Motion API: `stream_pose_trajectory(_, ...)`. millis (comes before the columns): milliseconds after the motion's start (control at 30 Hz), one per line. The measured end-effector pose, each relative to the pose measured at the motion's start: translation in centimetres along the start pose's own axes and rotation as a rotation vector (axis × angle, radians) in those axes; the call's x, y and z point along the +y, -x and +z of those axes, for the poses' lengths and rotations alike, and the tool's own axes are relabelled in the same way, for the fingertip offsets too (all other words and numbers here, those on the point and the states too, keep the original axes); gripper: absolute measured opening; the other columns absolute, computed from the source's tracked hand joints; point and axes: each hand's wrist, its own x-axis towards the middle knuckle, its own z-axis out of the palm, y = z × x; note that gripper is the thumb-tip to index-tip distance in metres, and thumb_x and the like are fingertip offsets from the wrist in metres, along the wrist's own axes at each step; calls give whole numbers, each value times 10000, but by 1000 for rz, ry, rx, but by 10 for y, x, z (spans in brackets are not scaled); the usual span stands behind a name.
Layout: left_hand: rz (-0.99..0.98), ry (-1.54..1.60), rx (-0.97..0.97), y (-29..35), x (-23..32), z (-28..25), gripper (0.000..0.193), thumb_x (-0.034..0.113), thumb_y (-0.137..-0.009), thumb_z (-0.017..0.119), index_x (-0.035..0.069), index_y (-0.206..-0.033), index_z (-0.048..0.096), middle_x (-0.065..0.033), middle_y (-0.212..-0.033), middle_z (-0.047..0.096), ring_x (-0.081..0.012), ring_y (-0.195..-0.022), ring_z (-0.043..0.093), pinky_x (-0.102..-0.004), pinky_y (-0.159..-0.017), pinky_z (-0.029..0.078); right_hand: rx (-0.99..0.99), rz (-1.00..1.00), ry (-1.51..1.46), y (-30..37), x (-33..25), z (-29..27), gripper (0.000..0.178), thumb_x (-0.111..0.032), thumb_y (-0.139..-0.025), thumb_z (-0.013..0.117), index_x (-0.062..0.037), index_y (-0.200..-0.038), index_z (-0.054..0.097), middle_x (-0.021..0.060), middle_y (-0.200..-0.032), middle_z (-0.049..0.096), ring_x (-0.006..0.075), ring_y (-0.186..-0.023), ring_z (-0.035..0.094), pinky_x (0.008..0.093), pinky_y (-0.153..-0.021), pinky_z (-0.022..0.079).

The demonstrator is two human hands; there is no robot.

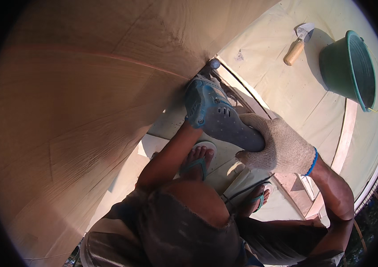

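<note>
A blue and dark-grey power tool (218, 113) lies slantwise in front of me, its front end down at the foot of the wood-grained wall (86, 102). My right hand (280, 144), in a knitted work glove with a blue cuff edge, is closed round the tool's dark rear handle. From the lower left my left forearm (169, 155) reaches up behind the tool's body. The left hand itself is hidden there, so its fingers do not show. By the tool's front end a round blue knob (214, 63) sticks out. What the tip touches cannot be made out.
A green bucket (346, 69) stands at the upper right on pale sheeting (295, 98). Beside it lies a trowel (298, 46) with a wooden handle. Long strips (346, 133) lie on the floor. A dark cord (246, 189) runs near my sandalled feet. A thin red line crosses the wall.
</note>
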Motion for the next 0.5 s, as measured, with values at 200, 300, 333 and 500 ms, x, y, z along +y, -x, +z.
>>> stream_pose_trajectory(200, 55, -113, 17, 9, -5, -4, 404, 251, -1008, 643, 43, -1355, 638, -117, -1265, 704, -287, -1185, 672, -434, -1019, 555, 252, 54, -136, 14, -5, 71, 607, -278, -870, 807, -69, -1402, 606, 206, -1017, 749, 349, -959, 764, 435, -858, 583)
stream_pose_trajectory(300, 94, -179, 66, 5, -14, 8, 397, 252, -1002, 650, 48, -1342, 646, -112, -1259, 705, -289, -1185, 671, -432, -1019, 554, 206, 142, -154, 13, -13, 54, 594, -298, -886, 794, -67, -1400, 606, 219, -986, 751, 352, -948, 770, 445, -849, 583)
stream_pose_trajectory(333, 121, -202, 88, 10, -18, 8, 394, 252, -1000, 652, 50, -1338, 648, -110, -1257, 705, -289, -1185, 670, -432, -1019, 553, 228, 107, -166, 13, -11, 58, 589, -298, -888, 794, -67, -1397, 609, 220, -981, 753, 354, -939, 771, 444, -843, 584)
stream_pose_trajectory(500, 79, -270, -6, 13, 15, 7, 426, 263, -1005, 742, 71, -1375, 657, -72, -1374, 698, -215, -1293, 670, -350, -1030, 608, 256, -30, -128, 14, -9, 59, 570, -313, -897, 795, -68, -1381, 621, 231, -968, 762, 383, -933, 776, 443, -827, 591)
